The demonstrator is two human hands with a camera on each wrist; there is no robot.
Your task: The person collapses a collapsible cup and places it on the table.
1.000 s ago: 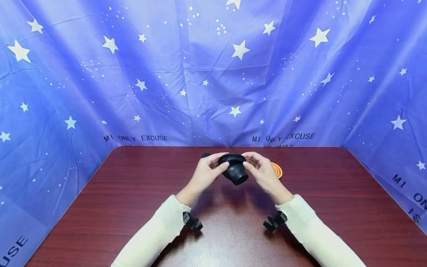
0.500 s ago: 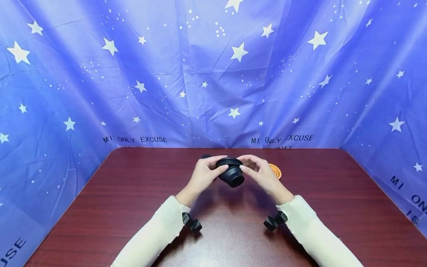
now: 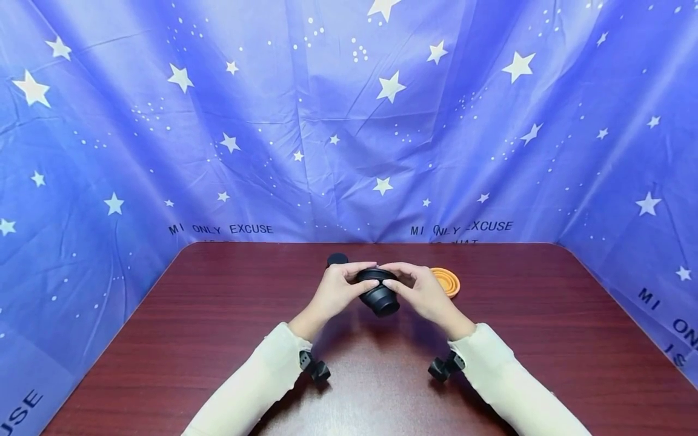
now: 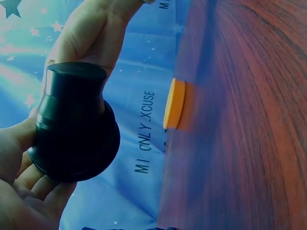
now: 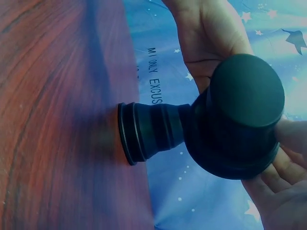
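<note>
Both hands hold a black collapsible cup (image 3: 382,301) above the middle of the table. Its wide rim faces away from me and its narrow closed base tilts toward me and down. My left hand (image 3: 337,289) grips the rim from the left, thumb on the near side and fingers behind. On the opposite side my right hand (image 3: 424,290) grips it likewise, and the two thumbs lie close together. In the left wrist view the cup (image 4: 74,124) shows its flared body; in the right wrist view the base of the cup (image 5: 247,91) faces the camera.
Behind my left hand a second black cup (image 3: 337,260) with stepped rings stands on the table (image 3: 218,315). An orange collapsed cup (image 3: 447,281) lies flat beyond my right hand. A blue star-printed curtain (image 3: 327,121) hangs behind the table.
The held cup has come down a little. My right hand has moved left, the thumbs have closed in over the cup, and more of the orange cup shows.
</note>
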